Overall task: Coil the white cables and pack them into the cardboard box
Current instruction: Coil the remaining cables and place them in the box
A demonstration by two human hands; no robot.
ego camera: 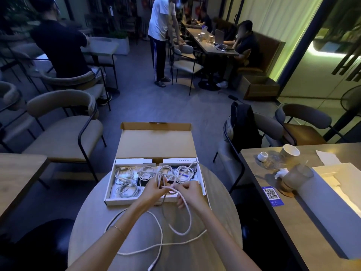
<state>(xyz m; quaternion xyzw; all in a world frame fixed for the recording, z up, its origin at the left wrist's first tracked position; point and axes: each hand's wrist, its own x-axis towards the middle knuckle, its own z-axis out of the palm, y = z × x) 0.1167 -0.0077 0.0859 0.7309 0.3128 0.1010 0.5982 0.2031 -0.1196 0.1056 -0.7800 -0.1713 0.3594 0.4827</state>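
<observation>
An open cardboard box (156,145) with its lid folded back sits on a round table (93,218). Several coiled white cables (126,174) lie inside it. A long loose white cable (183,218) sprawls in loops across the table in front of the box and rises over the box's near edge. My left hand (154,189) pinches a strand of this cable just above the box's front edge. My right hand (188,192) grips another part of the same cable close beside it.
A long table (304,222) at the right carries a paper cup (289,152), a glass (298,176) and a QR card (272,196). A chair with a dark backpack (244,126) stands behind it. Another chair (64,133) stands at the left. People sit and stand further back.
</observation>
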